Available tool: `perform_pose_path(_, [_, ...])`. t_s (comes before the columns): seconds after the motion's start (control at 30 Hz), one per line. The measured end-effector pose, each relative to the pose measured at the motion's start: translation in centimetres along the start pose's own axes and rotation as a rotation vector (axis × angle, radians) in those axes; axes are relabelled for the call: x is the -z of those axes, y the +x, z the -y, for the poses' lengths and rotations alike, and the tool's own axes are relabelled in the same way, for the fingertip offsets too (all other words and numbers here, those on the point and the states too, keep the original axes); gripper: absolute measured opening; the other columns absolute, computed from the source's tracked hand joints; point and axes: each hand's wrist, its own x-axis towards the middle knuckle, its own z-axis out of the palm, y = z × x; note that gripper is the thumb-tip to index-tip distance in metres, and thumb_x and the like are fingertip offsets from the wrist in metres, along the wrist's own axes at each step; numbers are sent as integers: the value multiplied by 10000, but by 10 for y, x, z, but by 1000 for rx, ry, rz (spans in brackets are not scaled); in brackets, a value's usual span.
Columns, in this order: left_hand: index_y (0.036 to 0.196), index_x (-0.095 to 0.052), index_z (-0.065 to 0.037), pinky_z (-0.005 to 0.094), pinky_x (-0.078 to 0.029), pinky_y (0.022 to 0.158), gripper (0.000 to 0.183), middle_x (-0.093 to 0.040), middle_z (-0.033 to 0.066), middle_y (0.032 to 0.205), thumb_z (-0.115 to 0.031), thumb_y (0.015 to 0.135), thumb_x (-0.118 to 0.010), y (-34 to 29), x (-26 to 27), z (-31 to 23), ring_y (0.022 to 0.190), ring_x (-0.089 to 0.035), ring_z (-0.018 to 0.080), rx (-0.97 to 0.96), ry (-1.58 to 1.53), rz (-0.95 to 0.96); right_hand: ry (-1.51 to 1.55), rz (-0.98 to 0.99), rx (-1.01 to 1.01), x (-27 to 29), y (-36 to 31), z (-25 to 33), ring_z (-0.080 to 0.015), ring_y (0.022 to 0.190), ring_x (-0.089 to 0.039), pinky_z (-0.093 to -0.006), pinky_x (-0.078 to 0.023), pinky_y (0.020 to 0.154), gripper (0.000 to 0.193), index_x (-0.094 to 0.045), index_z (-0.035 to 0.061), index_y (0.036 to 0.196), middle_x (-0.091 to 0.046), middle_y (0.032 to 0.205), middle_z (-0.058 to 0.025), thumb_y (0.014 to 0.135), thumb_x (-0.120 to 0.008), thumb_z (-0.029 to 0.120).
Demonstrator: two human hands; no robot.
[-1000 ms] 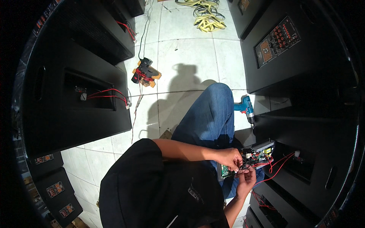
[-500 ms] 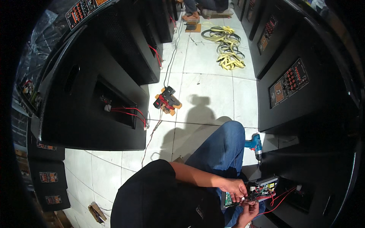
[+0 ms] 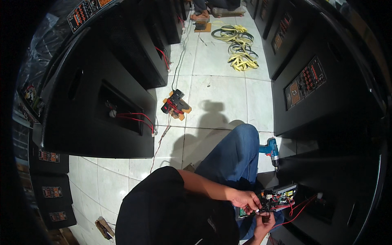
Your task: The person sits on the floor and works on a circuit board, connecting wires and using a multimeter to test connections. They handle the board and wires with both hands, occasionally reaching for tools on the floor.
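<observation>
My left hand (image 3: 244,199) is closed, its fingertips pinching a small white plug (image 3: 257,211) over an amplifier module. Just below it, my right hand (image 3: 264,224) is closed too, thumb and finger pressed together at thin dark wires beside the plug. The amplifier module (image 3: 289,191), with a metal plate, a yellow transformer and a green circuit board, lies by my lap, partly hidden under my hands. Red wires (image 3: 300,211) run from it to the opening of a black speaker cabinet (image 3: 347,171) at the right.
A cordless drill (image 3: 271,150) lies on the floor beyond my knee. Black cabinets (image 3: 81,118) stand along both sides. A power strip (image 3: 176,106) with tangled wires sits mid-floor; yellow-black straps (image 3: 243,61) lie farther off. Another person's foot (image 3: 201,16) shows at the far end.
The view has shifted slightly, so the scene sits a little farther left and up. Both hands stay together at the plug and wires, with small finger movements.
</observation>
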Motion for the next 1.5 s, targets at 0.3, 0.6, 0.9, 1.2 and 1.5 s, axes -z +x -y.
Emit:
perform_pose_path(0.3, [995,-560,-82,319,-500,632,183,-569,-12,782,-96,853,-674,-5,-8,4,629,-554,84,-94,-95,-42,-114,36,56,-7,1,-2,-71,765,-554,-209,-460,718,52,-549,-5,874,-610,819,-24,875,-581,-46])
perform_pose_path(0.6, [1043,-536,-81,347,-505,677,239,-557,5,817,-116,850,-671,-8,-12,2,647,-540,106,-149,-28,-62,-344,-6,149,-10,0,-1,-102,752,-565,-245,-455,715,49,-543,-21,836,-612,786,-54,845,-587,-39])
perform_pose_path(0.9, [1006,-546,-72,347,-526,665,196,-558,1,823,-141,876,-677,0,-6,5,656,-544,95,-142,23,-45,-277,-15,121,-9,-1,-8,-91,753,-565,-232,-448,709,43,-560,-17,865,-618,797,-37,851,-598,-33])
perform_pose_path(1.2, [994,-535,-68,338,-525,646,173,-534,-3,802,-85,873,-657,-2,-4,9,631,-535,92,-131,94,-73,-369,-51,148,-19,-4,6,-109,738,-572,-248,-453,693,42,-576,-25,823,-613,778,-55,857,-590,-4])
perform_pose_path(1.5, [967,-518,-38,276,-544,643,197,-567,31,820,-32,829,-659,-8,4,-26,694,-587,102,-266,431,-105,-632,-80,322,-27,13,24,-365,713,-603,-403,-470,640,33,-617,0,838,-614,770,-178,812,-616,21])
